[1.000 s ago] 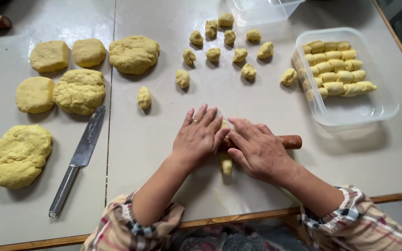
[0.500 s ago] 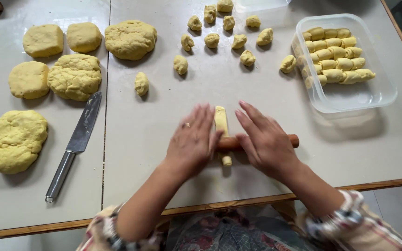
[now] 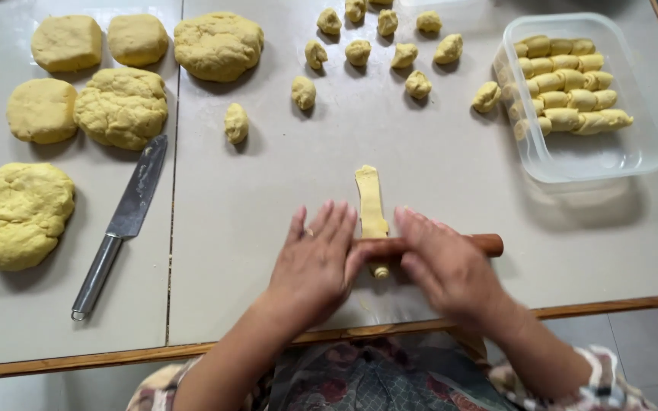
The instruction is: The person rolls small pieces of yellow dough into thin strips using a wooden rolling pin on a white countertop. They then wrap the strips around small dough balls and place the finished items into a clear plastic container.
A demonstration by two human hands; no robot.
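Dough strip (image 3: 371, 199), pale yellow and rolled long and thin, lying flat on the grey table (image 3: 436, 167) just ahead of a slim wooden rolling pin (image 3: 486, 244), near end tucked beneath the pin. Left hand (image 3: 315, 262) and right hand (image 3: 445, 268) pressed palm-down on the pin, fingers spread flat rather than curled around it (not a clamped grip, only open palms bearing down), one either side of the strip. Only the pin's right tip showing clear of the right hand.

Farther out: a scatter of small dough pieces (image 3: 358, 52) across the far middle of the table, and a clear plastic container (image 3: 634, 148) at far right, holding rows of rolled dough pieces (image 3: 569, 91) packed against its far side. One more rolled piece (image 3: 486, 97) resting just outside the container's left wall. At left, several large dough lumps (image 3: 121, 106) and a steel knife (image 3: 119, 224) lying well apart from both hands.

Risks, as judged from here: uneven pressure between the two palms likely to thin one edge of the strip and tear it; strip sticking to the pin and wrapping around it instead of staying flat; pin skidding sideways under open palms, dragging the strip askew.
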